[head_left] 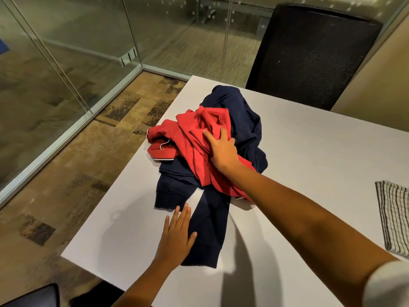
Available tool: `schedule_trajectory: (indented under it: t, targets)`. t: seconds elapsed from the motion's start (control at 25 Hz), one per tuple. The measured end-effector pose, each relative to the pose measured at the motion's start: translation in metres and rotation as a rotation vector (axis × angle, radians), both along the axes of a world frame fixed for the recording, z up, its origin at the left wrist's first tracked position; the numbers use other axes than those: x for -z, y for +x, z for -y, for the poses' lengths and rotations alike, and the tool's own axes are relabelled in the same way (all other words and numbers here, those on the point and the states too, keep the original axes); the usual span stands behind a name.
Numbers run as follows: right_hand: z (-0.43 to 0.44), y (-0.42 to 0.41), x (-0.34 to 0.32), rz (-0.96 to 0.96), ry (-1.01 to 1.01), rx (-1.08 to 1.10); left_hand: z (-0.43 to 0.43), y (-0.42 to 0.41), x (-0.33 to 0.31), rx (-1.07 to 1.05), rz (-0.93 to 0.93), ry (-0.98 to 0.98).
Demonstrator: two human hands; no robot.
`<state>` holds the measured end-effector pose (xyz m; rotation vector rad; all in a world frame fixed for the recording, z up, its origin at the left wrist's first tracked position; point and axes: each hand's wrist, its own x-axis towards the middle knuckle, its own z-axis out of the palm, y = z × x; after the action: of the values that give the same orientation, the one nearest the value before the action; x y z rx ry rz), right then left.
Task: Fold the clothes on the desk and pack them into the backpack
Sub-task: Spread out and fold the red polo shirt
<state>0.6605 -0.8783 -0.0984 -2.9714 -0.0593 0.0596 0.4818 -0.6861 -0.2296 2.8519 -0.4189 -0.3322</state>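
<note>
A white short sleeve [389, 286] fills the lower right corner, and from it the bare right arm reaches across the white tabletop [309, 151] to the heap of clothes that lies toward the tabletop's left edge, about midway between its near and far edges. The right hand [222, 151] sits on top of the heap, with its thumb and fingers spread and curled down into the folds of a crumpled red shirt [192, 134], grasping a bunch of that cloth. The red shirt has a white-trimmed collar that points toward the left edge, and it lies over a navy sweatshirt [243, 120], which shows behind it, to its right and below it. One long navy sleeve [208, 229] runs out of the heap toward the near edge, its ribbed cuff lying flat on the tabletop. The left hand [177, 238] lies flat and released just beside that sleeve, palm down, fingers straight and together; its outer fingers touch the sleeve's edge, and it holds nothing. At the right edge of the tabletop, well apart from the heap, lies a folded striped cloth [394, 216] in grey and white. A black mesh chair [309, 52] stands against the far edge. To the left are a patterned brown carpet [66, 173] and a glass wall [66, 52]. A dark object [37, 295] shows at the bottom left corner; I cannot tell what it is.
</note>
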Motion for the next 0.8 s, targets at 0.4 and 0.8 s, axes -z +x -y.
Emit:
schedule_trajectory:
  t: [0.4, 0.8]
  targets:
    - [0.061, -0.104, -0.048, 0.389, 0.159, 0.040, 0.001, 0.000, 0.004, -0.003, -0.011, 0.016]
    - [0.104, -0.212, 0.037, -0.043, -0.076, 0.342, 0.005, -0.001, 0.000, -0.008, -0.030, 0.049]
